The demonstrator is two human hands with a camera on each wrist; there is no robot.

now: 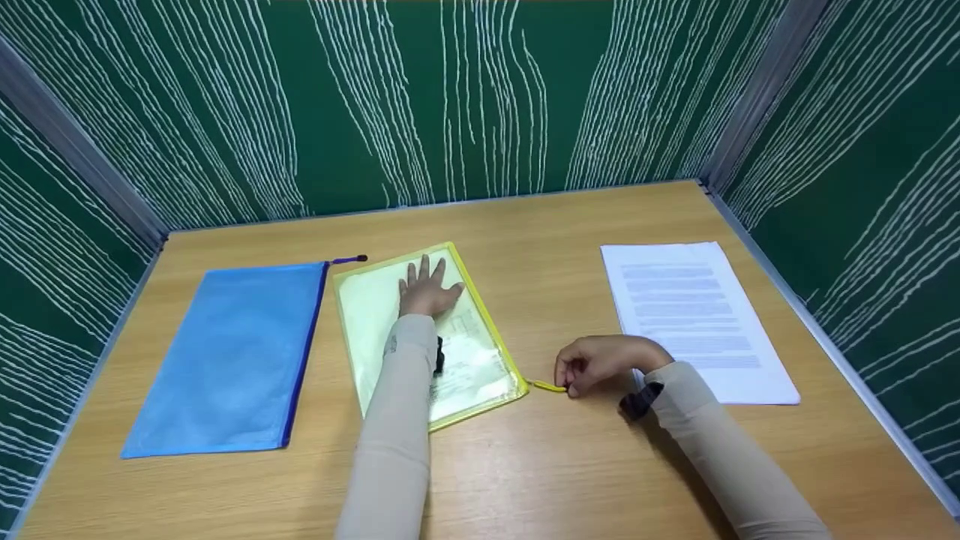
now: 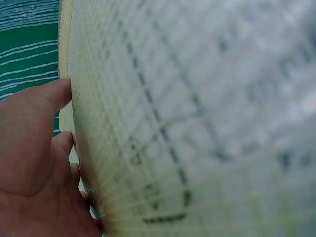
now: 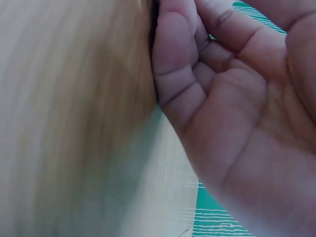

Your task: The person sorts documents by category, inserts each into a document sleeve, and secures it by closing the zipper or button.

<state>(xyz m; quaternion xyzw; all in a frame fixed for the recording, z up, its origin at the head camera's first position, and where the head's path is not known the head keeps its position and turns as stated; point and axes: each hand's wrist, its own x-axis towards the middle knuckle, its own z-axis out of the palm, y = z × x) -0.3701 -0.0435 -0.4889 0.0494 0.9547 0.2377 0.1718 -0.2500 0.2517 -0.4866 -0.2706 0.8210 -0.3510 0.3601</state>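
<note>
A clear zip document pouch with yellow edges (image 1: pixel 472 341) lies slightly turned on the table, pale sheets showing through it. My left hand (image 1: pixel 429 291) rests on its upper part, fingers spread. In the left wrist view the pouch's mesh surface (image 2: pixel 197 113) fills most of the picture, with the left hand (image 2: pixel 39 148) against it. Near the pouch's lower right corner, my right hand (image 1: pixel 604 361) pinches the end of the yellow zip pull (image 1: pixel 547 386). In the right wrist view the right hand (image 3: pixel 232 108) has curled fingers; the pull is not visible there.
A blue zip pouch (image 1: pixel 225 360) with a dark purple zip and pull (image 1: pixel 346 260) lies to the left. Printed white sheets (image 1: pixel 682 300) lie in a stack on the right, partly behind the right wrist. Green, white-lined walls (image 1: pixel 495 97) bound the wooden table (image 1: pixel 525 480).
</note>
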